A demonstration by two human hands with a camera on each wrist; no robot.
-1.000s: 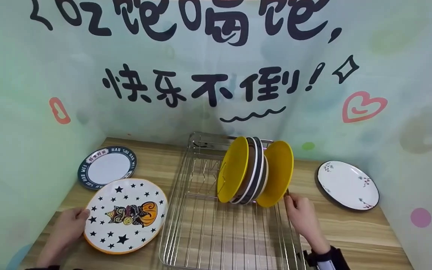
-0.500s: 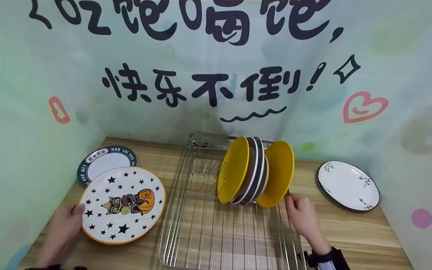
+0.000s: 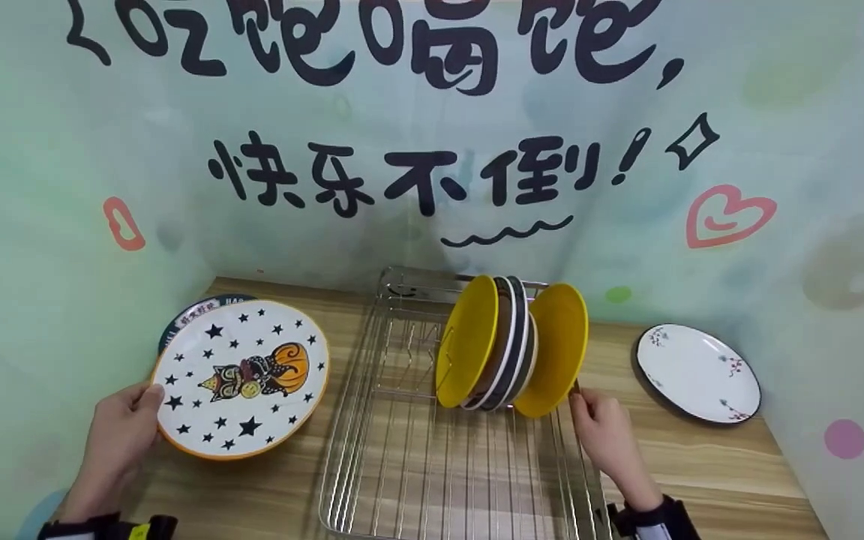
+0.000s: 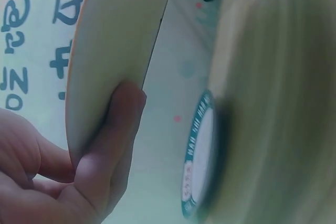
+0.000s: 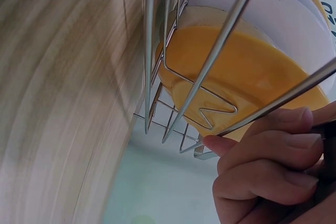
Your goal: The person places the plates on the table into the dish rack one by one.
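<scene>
With the left hand (image 3: 118, 424), pinching the starry plate (image 3: 241, 375) at its left rim, raised clear of the counter (image 3: 274, 495), left of the rack (image 3: 432, 283) and well apart from the right hand (image 3: 603, 427). With the right hand, gripping the rack's right side rail (image 5: 283, 96), beside the outer yellow plate (image 3: 559, 349). Seemingly well along: already standing in the rack, that one, the inner yellow plate (image 3: 469, 341), and dark and white plates (image 3: 520, 315) between, too overlapped to count. Outside the rack besides the starry plate: on the counter, the blue-rimmed plate (image 4: 202, 150) at far left and the flowered plate (image 3: 698, 373) at right.
</scene>
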